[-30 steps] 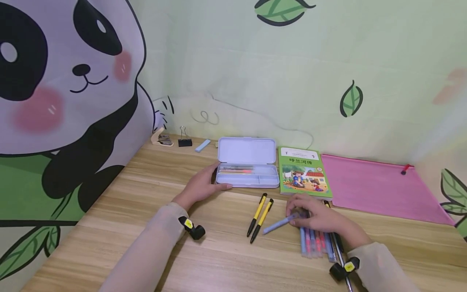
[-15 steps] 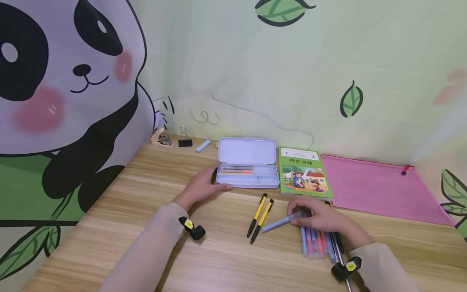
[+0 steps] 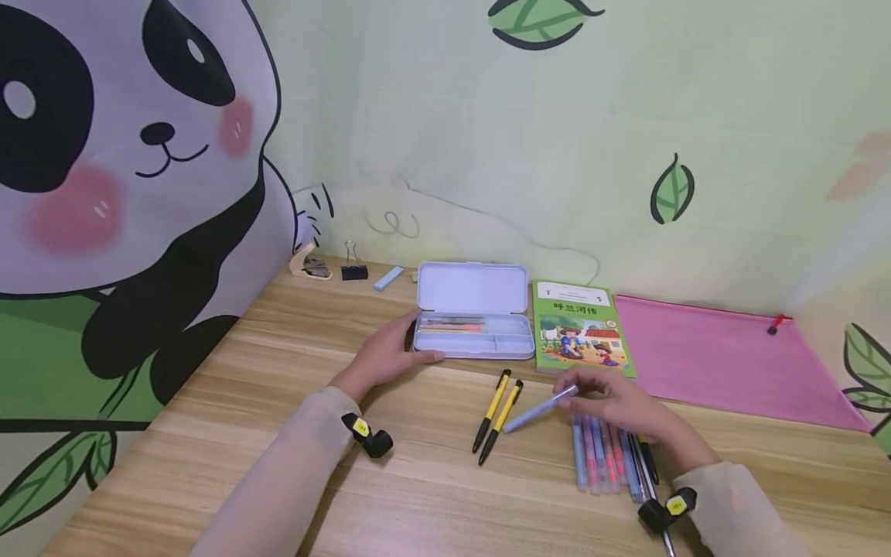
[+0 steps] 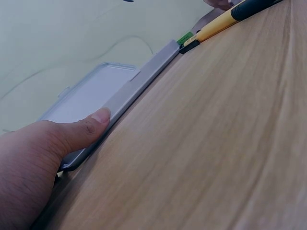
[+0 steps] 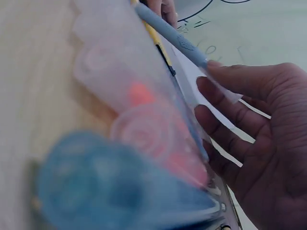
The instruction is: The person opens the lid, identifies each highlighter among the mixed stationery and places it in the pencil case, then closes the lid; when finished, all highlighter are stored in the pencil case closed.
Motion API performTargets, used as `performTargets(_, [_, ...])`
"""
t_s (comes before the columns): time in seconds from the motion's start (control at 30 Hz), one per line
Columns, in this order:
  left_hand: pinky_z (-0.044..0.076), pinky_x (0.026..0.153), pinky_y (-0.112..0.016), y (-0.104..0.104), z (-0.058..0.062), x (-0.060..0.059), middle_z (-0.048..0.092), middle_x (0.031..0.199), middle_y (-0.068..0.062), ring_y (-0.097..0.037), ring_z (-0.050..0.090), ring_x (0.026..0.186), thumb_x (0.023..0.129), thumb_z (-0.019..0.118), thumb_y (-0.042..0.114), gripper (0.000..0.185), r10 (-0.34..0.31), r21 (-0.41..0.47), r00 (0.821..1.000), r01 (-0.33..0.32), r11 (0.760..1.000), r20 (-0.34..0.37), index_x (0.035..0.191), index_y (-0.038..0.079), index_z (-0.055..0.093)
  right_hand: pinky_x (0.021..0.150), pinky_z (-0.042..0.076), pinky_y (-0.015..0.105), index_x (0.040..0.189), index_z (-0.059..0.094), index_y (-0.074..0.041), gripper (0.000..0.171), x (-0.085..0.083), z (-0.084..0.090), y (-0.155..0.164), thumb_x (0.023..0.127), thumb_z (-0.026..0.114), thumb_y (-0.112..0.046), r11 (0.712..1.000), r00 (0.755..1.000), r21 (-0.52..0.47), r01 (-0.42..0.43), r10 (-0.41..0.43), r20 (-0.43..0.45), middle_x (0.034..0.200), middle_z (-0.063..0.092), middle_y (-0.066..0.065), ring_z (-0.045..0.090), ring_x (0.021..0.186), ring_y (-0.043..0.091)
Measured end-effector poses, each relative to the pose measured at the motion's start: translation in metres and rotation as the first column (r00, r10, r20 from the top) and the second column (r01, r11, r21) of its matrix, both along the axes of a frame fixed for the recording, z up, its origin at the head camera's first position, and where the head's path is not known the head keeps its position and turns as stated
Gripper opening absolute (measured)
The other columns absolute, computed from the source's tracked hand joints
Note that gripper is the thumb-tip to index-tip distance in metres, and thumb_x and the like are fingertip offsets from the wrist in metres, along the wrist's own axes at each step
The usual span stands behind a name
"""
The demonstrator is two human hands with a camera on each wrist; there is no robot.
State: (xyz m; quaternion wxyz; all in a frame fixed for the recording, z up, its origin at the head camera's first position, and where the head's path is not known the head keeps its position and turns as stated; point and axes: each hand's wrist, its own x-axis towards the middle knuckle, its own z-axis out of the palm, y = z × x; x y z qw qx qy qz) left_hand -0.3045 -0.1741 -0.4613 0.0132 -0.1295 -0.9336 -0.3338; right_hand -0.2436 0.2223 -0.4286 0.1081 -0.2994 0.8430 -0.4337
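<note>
My right hand (image 3: 612, 402) pinches a light blue pen (image 3: 537, 409) (image 5: 169, 32) by its end and holds it slanted just above the desk. Under that hand lies a row of several blue and pink pens (image 3: 602, 463) (image 5: 144, 143). Two yellow-and-black pens (image 3: 497, 413) (image 4: 225, 21) lie to the left of it. My left hand (image 3: 386, 356) (image 4: 53, 143) holds the left end of an open pale purple pencil case (image 3: 473, 321) (image 4: 120, 96), thumb along its front edge. A few pens lie inside the case.
A green picture book (image 3: 580, 329) lies right of the case, and a pink zip pouch (image 3: 724, 360) beyond that. A stapler (image 3: 309, 263), a black binder clip (image 3: 353, 267) and a blue eraser (image 3: 387, 278) sit by the back wall. The wooden desk (image 3: 418, 495) runs toward me.
My right hand has lifted the light blue pen off the row of pens and raised its far end slightly. The left hand has stayed on the case.
</note>
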Motion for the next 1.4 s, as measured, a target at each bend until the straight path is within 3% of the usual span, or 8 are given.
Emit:
performTargets(0.2, [0.028,0.119,-0.049,-0.002,0.000,0.000,0.037,0.159,-0.008,-0.029,0.034,0.146,0.081,0.072,0.067,0.103,-0.004,0.010,1.000,0.004,1.000,-0.002,0.160,0.019,0.028,0.077,0.057,0.034,0.113,0.069,-0.010,0.018,0.000,0.012,0.001,0.098,0.068,-0.020,0.989,0.994,-0.108,0.105,-0.104,0.018,0.104,0.069,0.012,0.066,0.091,0.031])
performTargets(0.33, [0.029,0.118,-0.049,-0.004,-0.002,0.001,0.038,0.159,-0.008,-0.030,0.035,0.145,0.080,0.073,0.067,0.103,-0.003,0.011,1.000,0.003,1.000,-0.006,0.160,0.019,0.029,0.080,0.059,0.036,0.113,0.068,-0.006,0.020,-0.001,0.017,0.001,0.099,0.067,-0.019,0.968,0.985,-0.186,0.171,-0.172,0.012,0.102,0.070,0.020,0.069,0.092,0.033])
performTargets(0.5, [0.029,0.118,-0.049,-0.006,-0.005,0.002,0.038,0.159,-0.009,-0.030,0.035,0.145,0.080,0.072,0.068,0.104,-0.001,0.004,1.000,0.001,1.000,-0.010,0.160,0.019,0.028,0.087,0.059,0.036,0.117,0.067,-0.003,0.027,-0.002,0.021,-0.003,0.100,0.065,-0.023,0.944,0.968,-0.219,0.248,-0.253,0.005,0.107,0.072,0.014,0.070,0.098,0.026])
performTargets(0.7, [0.029,0.119,-0.049,-0.008,-0.007,0.004,0.037,0.160,-0.008,-0.029,0.034,0.146,0.080,0.071,0.069,0.105,0.009,0.003,1.000,-0.009,1.000,0.009,0.161,0.019,0.027,0.093,0.055,0.044,0.125,0.066,-0.008,0.044,-0.004,0.035,-0.020,0.102,0.057,-0.044,0.920,0.929,-0.135,0.368,-0.369,0.023,0.116,0.072,0.012,0.067,0.107,0.030])
performTargets(0.8, [0.029,0.119,-0.049,-0.008,-0.006,0.004,0.036,0.160,-0.008,-0.029,0.033,0.146,0.081,0.072,0.067,0.103,0.009,0.011,1.000,-0.009,1.000,0.010,0.161,0.019,0.027,0.092,0.055,0.044,0.124,0.067,-0.006,0.046,-0.010,0.046,-0.033,0.101,0.057,-0.046,0.905,0.918,-0.154,0.396,-0.395,0.035,0.112,0.071,0.014,0.064,0.106,0.036])
performTargets(1.03, [0.029,0.119,-0.048,-0.009,-0.005,0.001,0.038,0.159,-0.007,-0.028,0.034,0.146,0.082,0.073,0.064,0.101,0.009,0.017,1.000,-0.009,1.000,0.002,0.160,0.019,0.029,0.074,0.057,0.029,0.117,0.070,-0.006,0.035,-0.032,0.073,-0.075,0.100,0.063,-0.036,0.875,0.913,-0.275,0.398,-0.408,0.025,0.100,0.071,0.008,0.064,0.087,0.026])
performTargets(1.17, [0.029,0.119,-0.048,-0.008,-0.003,0.000,0.039,0.159,-0.008,-0.029,0.035,0.145,0.082,0.074,0.064,0.101,0.006,0.017,1.000,-0.006,1.000,-0.008,0.160,0.018,0.029,0.077,0.059,0.035,0.115,0.069,-0.004,0.030,-0.048,0.067,-0.112,0.099,0.065,-0.029,0.867,0.914,-0.316,0.387,-0.405,0.010,0.101,0.074,0.011,0.067,0.091,0.030])
performTargets(1.4, [0.028,0.119,-0.047,-0.004,0.000,-0.001,0.039,0.159,-0.007,-0.027,0.035,0.146,0.080,0.073,0.067,0.101,-0.014,0.026,1.000,0.014,1.000,-0.005,0.160,0.020,0.030,0.076,0.058,0.038,0.112,0.068,-0.004,0.022,-0.067,0.027,-0.143,0.100,0.062,-0.022,0.881,0.905,-0.235,0.410,-0.426,-0.018,0.101,0.075,0.013,0.068,0.095,0.034])
